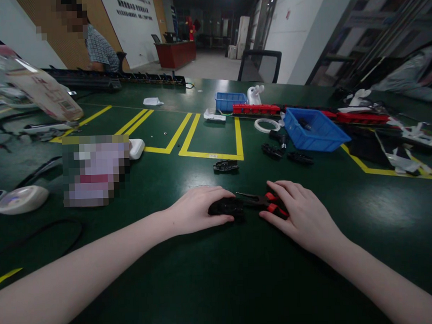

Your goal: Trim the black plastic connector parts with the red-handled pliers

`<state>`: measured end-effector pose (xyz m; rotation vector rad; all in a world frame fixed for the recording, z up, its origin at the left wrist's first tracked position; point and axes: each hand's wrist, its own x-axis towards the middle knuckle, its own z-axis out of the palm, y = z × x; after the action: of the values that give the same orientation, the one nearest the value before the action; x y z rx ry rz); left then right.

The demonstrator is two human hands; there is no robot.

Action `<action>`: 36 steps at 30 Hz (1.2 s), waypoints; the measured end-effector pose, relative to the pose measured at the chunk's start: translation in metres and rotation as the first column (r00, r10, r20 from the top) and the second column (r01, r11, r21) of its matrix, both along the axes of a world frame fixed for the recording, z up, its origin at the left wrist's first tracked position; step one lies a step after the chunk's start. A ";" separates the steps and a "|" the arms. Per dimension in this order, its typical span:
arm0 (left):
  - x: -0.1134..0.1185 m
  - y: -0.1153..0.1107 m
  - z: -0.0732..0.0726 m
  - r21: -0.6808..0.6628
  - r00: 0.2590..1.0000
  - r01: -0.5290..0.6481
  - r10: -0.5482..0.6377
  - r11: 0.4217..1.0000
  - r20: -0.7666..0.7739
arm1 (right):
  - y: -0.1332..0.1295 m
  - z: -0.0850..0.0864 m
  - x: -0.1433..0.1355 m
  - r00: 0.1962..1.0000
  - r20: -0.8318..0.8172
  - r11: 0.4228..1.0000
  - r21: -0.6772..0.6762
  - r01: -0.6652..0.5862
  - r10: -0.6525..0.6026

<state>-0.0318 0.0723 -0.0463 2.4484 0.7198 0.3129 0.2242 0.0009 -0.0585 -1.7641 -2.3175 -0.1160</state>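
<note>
My left hand point(199, 210) is closed around a dark plastic part point(226, 209), low over the green table. In my right hand point(299, 211) are pliers point(254, 201) with red handles, gripped between thumb and fingers. Their dark jaws point left and reach the part, though I cannot tell whether they pinch it. Just beyond my hands lies a similar black part point(226, 166). Two more black parts, one on the left point(271, 150) and one on the right point(300, 157), rest beyond my right hand.
A blue bin point(316, 130) with dark pieces inside stands at the right, beside a roll of white tape point(267, 125). Farther back are a smaller blue bin point(231, 101) and a red strip point(256, 109). A white mouse point(21, 199) lies left. A person point(100, 48) sits across the table.
</note>
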 end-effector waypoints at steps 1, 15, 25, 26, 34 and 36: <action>0.000 0.000 0.001 -0.020 1.000 -0.002 0.003 1.000 0.008 | -0.001 0.000 0.000 1.000 0.015 1.000 0.009 0.014 -0.014; 0.001 0.001 -0.002 0.026 0.999 -0.004 0.005 1.000 -0.041 | -0.008 0.027 0.004 0.981 -0.097 0.982 0.113 -0.155 0.166; 0.001 0.002 -0.005 0.102 0.999 0.023 -0.018 0.994 -0.049 | -0.009 0.025 -0.005 0.975 -0.075 0.974 0.105 -0.202 0.210; 0.001 0.002 -0.005 0.099 0.999 0.023 -0.018 0.995 -0.051 | -0.009 0.025 -0.004 0.975 -0.072 0.974 0.105 -0.201 0.209; 0.001 0.003 -0.005 0.098 0.998 0.030 -0.025 0.995 -0.050 | -0.007 0.025 -0.006 0.975 -0.057 0.973 0.089 -0.211 0.217; 0.001 0.003 -0.005 0.094 0.998 0.030 -0.025 0.995 -0.051 | -0.007 0.025 -0.007 0.974 -0.057 0.974 0.085 -0.212 0.217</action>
<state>-0.0306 0.0749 -0.0511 2.5613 0.7062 0.2828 0.2173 -0.0059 -0.0332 -1.4477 -2.4031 -0.1096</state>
